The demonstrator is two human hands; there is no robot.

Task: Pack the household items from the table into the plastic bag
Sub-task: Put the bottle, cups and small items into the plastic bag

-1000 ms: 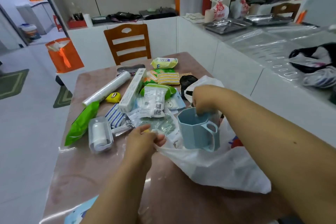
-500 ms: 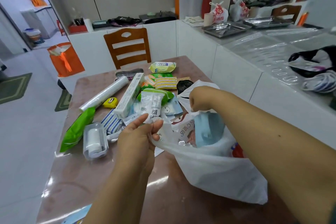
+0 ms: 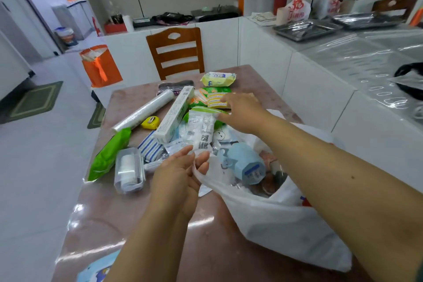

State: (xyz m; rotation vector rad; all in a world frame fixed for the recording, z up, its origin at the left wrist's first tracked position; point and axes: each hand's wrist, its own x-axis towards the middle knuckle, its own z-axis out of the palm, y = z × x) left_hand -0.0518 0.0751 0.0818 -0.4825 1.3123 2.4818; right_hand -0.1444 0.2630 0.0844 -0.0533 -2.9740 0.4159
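Note:
A white plastic bag (image 3: 286, 220) lies open on the table with a light blue cup (image 3: 248, 165) on its side inside it. My left hand (image 3: 180, 174) pinches the bag's near rim and holds the mouth open. My right hand (image 3: 242, 110) reaches out over the pile, fingers spread, above a white and green packet (image 3: 202, 125) and beside a yellow striped sponge pack (image 3: 216, 99). It holds nothing. Other items lie there: a long white box (image 3: 175, 113), a roll of clear film (image 3: 144, 113), a yellow tape measure (image 3: 151, 122), a green pouch (image 3: 109, 153), a lint roller (image 3: 129, 170).
A yellow wipes pack (image 3: 218, 78) lies at the table's far end, in front of a wooden chair (image 3: 176, 51). An orange bag (image 3: 99, 66) stands on the floor at the left. White counters with metal trays (image 3: 306, 28) run along the right.
The blue cup went from above the bag's mouth down into the bag and now lies on its side. My right hand let it go and moved forward over the pile.

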